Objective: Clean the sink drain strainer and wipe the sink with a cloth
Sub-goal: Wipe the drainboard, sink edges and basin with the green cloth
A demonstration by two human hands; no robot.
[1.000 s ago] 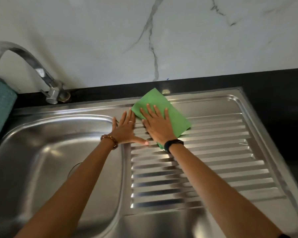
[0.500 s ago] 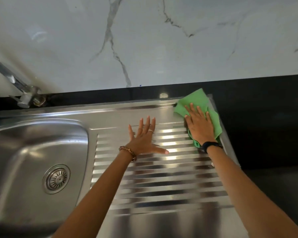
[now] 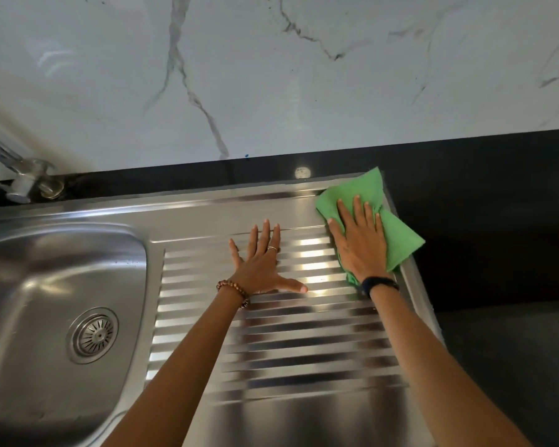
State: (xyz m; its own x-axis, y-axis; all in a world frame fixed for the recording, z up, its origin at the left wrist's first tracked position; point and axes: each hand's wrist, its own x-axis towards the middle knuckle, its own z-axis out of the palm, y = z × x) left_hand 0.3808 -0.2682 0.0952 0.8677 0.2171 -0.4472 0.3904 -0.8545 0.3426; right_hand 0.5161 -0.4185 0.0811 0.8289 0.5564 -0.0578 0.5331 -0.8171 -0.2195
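Note:
The steel sink [image 3: 39, 272] fills the left, with its round drain strainer [image 3: 92, 335] seated in the basin floor. To its right lies the ribbed draining board [image 3: 288, 343]. A green cloth [image 3: 397, 233] lies at the board's far right corner, part of it over the edge. My right hand [image 3: 360, 240] presses flat on the cloth with straight fingers. My left hand [image 3: 259, 262] rests flat on the ribs beside it, fingers spread, holding nothing.
A chrome tap base [image 3: 29, 183] stands at the back left on the black counter [image 3: 497, 237], which runs behind and right of the sink. A white marble wall [image 3: 271, 75] rises behind.
My right hand has pushed the cloth from the left end of the board's far edge to its right corner. My left hand has shifted right along the ribs.

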